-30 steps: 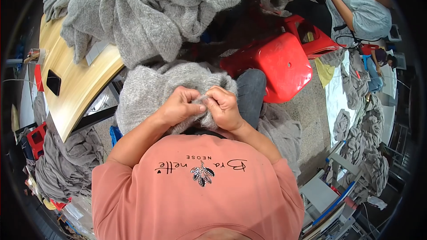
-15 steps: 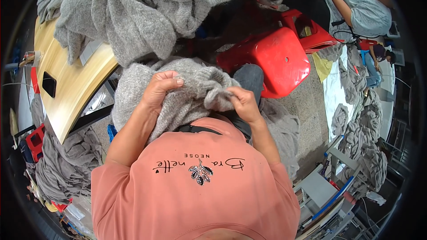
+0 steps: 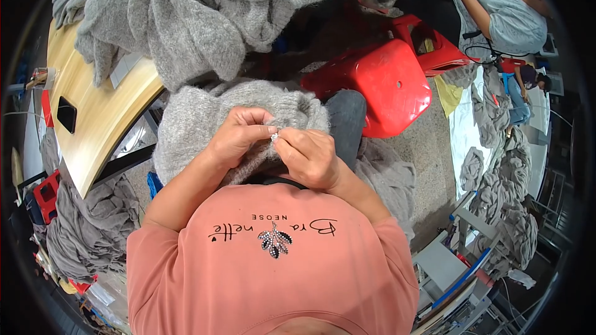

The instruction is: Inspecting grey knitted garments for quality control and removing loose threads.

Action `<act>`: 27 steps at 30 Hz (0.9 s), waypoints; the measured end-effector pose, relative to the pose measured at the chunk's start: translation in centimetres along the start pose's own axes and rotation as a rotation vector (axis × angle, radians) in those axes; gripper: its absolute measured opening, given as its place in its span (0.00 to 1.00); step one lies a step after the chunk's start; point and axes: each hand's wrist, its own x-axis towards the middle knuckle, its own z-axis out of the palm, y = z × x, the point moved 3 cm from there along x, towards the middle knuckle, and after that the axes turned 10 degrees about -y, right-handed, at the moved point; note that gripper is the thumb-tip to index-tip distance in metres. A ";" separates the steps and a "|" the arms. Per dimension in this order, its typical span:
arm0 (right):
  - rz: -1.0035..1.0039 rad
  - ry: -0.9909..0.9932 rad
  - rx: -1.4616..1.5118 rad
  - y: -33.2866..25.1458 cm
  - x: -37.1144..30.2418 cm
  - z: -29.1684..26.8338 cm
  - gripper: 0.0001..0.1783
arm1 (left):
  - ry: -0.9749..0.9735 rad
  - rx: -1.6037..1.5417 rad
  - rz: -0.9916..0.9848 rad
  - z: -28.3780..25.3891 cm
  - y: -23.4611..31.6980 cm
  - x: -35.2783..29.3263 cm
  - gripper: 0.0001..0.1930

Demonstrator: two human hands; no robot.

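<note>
A fuzzy grey knit garment lies bunched across my lap. Over it, my left hand pinches a bit of the knit between thumb and index finger. My right hand is closed right beside it, its fingertips pinching the same spot of fabric. A small pale bit of the knit shows between the two sets of fingertips. Whether the fingers also hold a needle or thread is too small to make out.
Left of me is a wooden table with a black phone and a heap of grey knits. A red stool stands ahead right; a seated person is beyond. More grey garments lie at the left.
My right hand has moved left and nearer to me, meeting my left fingertips. My left hand has shifted slightly right. The fold my right hand held up has been lowered.
</note>
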 end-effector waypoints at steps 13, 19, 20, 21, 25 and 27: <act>0.162 0.072 0.075 1.3 -0.9 2.2 0.16 | 0.109 -0.001 0.157 -0.5 -0.6 -0.2 0.04; 0.256 -0.010 0.287 2.4 -0.4 2.4 0.13 | 0.129 0.086 0.161 -1.4 -0.7 -0.4 0.05; 0.296 -0.050 0.388 2.8 -0.5 2.4 0.12 | 0.143 0.106 0.160 -1.4 -0.7 -0.5 0.05; 0.295 -0.050 0.389 2.9 -0.2 2.2 0.12 | 0.158 0.125 0.159 -1.3 -0.7 -0.5 0.05; 0.447 -0.177 0.632 4.1 -0.1 2.0 0.10 | 0.184 0.182 0.174 -0.9 -1.0 -0.7 0.04; 0.506 -0.255 0.794 4.2 -0.4 2.3 0.10 | 0.280 0.525 0.297 -0.3 -0.7 -0.9 0.04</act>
